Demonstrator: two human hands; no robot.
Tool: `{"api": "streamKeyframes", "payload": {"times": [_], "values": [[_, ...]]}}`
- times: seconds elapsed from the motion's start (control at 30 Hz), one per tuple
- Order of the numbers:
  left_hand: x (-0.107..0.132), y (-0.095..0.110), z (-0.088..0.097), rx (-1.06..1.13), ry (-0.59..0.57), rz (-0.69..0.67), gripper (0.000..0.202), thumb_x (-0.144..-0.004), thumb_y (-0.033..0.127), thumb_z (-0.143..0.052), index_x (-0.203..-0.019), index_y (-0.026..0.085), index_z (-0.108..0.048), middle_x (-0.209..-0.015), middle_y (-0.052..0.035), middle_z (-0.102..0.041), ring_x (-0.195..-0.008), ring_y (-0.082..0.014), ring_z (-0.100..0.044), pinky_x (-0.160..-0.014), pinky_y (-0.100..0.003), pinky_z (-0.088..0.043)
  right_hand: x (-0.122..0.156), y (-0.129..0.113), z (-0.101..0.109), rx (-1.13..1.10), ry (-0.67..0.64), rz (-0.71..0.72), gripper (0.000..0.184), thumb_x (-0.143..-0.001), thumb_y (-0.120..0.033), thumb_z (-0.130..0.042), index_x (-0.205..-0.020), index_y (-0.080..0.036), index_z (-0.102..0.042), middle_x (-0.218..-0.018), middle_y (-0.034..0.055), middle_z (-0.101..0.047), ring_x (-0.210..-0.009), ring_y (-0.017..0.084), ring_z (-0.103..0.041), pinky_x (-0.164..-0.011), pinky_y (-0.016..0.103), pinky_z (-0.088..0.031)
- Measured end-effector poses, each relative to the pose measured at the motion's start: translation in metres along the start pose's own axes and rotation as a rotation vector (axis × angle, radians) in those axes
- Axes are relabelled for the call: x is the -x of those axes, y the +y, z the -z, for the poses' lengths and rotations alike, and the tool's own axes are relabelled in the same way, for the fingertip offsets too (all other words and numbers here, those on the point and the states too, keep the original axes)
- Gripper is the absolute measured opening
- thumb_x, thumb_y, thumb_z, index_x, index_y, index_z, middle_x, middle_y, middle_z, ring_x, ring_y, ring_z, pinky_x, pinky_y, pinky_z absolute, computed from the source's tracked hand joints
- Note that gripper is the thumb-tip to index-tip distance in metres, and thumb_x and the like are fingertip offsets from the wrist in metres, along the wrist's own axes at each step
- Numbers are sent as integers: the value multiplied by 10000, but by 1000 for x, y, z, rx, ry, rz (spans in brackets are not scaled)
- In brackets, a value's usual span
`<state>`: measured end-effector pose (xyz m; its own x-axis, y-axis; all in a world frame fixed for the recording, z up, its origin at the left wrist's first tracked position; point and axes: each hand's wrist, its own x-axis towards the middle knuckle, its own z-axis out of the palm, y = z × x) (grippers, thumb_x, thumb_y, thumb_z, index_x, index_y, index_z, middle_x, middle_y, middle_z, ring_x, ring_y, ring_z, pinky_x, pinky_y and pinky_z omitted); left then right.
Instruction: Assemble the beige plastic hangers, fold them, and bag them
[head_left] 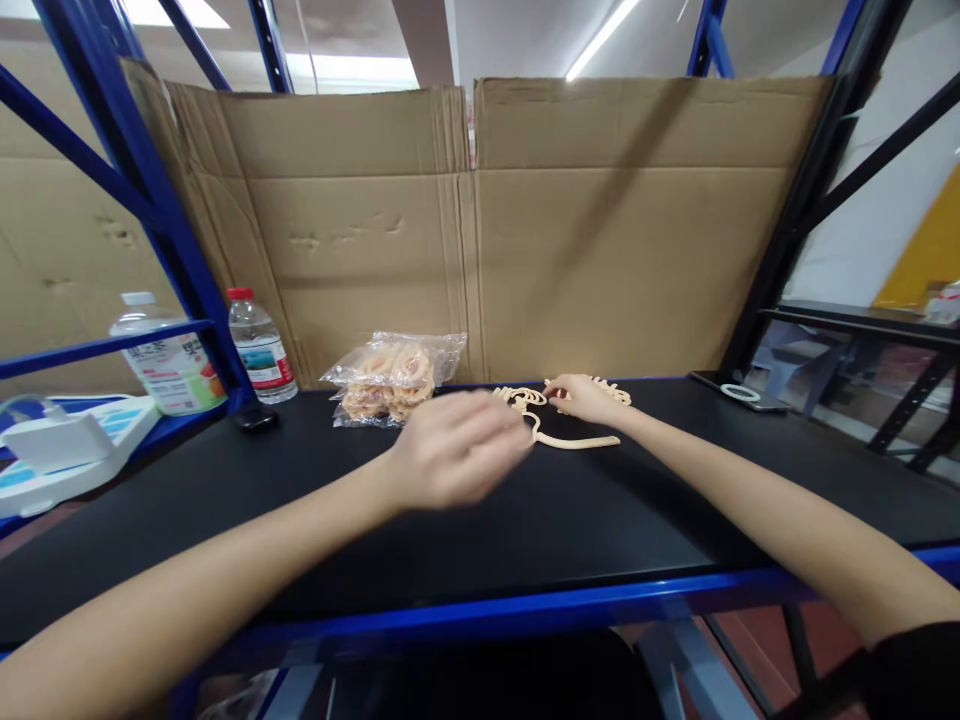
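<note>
Filled clear plastic bags (388, 378), eleven o'clock; unbagged beige curved strips (579, 442), one o'clock; left hand (459, 450), right hand (583, 398) curled, grips unclear.

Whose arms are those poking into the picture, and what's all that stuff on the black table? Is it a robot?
No robot here! Those are a person's own bare arms. The camera sits on their head, looking forward and down, so you see roughly what they see.

The right hand reaches to some pale loopy pieces near the back of the black table. Its fingertips are right at them, but it's too small to tell if they grip one. The left hand is blurry, so I can't tell whether it holds anything.

Further left are clear plastic bags with pale loops inside, then a bottle with a red cap. Behind stands a big cardboard sheet.
</note>
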<state>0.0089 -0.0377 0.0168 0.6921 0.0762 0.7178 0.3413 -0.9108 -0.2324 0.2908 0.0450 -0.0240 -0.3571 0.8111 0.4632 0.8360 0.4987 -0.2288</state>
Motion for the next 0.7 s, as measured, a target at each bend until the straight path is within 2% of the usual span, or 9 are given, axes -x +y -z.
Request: {"api": "streamKeyframes", "payload": {"times": [0.07,0.1,0.13,0.2,0.3,0.47,0.6,0.7], "values": [[-6,-19,-19,-37,-215,262,235,-919,258,-445,-1121,181,-537,-1100,-88,-598,-1026,-208,-572,-891,-341,-465,-7,-7,-8,23,-28,43,185,-782,-139,-581,-895,-165,-725,-852,64,-706,-749,168,-627,-710,254,-455],[-8,-30,-30,-54,-336,437,269,-905,261,-462,-1149,160,-513,-1125,-103,-591,-1051,-213,-567,-902,-330,-457,-11,-10,-12,38,-35,56,180,-778,-143,-590,-891,-167,-728,-857,67,-703,-764,173,-624,-721,257,-451],[-9,-42,-41,-64,-455,667,330,-886,276,-492,-1187,142,-478,-1174,-116,-572,-1090,-212,-553,-927,-312,-440,-15,-13,-15,53,-40,63,176,-772,-143,-598,-884,-168,-731,-858,70,-698,-776,178,-621,-727,259,-448],[-10,-63,-60,-69,-562,808,413,-811,296,-597,-1146,76,-500,-1094,-164,-618,-999,-245,-610,-836,-303,-482,-23,-17,-21,86,-42,61,167,-751,-130,-612,-857,-165,-736,-838,76,-687,-780,185,-612,-717,260,-441],[-10,-83,-75,-83,-639,913,400,-767,256,-629,-1109,76,-523,-1019,-166,-659,-939,-265,-641,-777,-306,-492,-30,-19,-25,118,-35,36,150,-744,-114,-608,-805,-160,-738,-796,73,-665,-746,177,-596,-683,251,-426],[-16,-89,-75,-96,-679,994,416,-715,166,-670,-1098,74,-535,-1057,-202,-648,-987,-289,-625,-790,-323,-481,-35,-12,-26,117,28,-17,168,-762,-101,-577,-788,-160,-732,-777,57,-644,-731,155,-576,-690,236,-407],[-19,-90,-72,-51,-636,1030,366,-735,148,-660,-1072,56,-554,-1051,-206,-645,-974,-274,-623,-803,-356,-485,-35,-8,-20,85,155,-70,164,-791,-153,-555,-775,-158,-718,-737,49,-637,-695,154,-567,-668,240,-402],[-16,-88,-65,34,-549,1028,413,-680,59,-645,-1083,49,-553,-931,-191,-681,-918,-288,-644,-754,-326,-484,-28,-13,-10,44,315,-127,267,-864,-277,-490,-746,-140,-687,-696,58,-624,-657,161,-560,-636,255,-403]]}}
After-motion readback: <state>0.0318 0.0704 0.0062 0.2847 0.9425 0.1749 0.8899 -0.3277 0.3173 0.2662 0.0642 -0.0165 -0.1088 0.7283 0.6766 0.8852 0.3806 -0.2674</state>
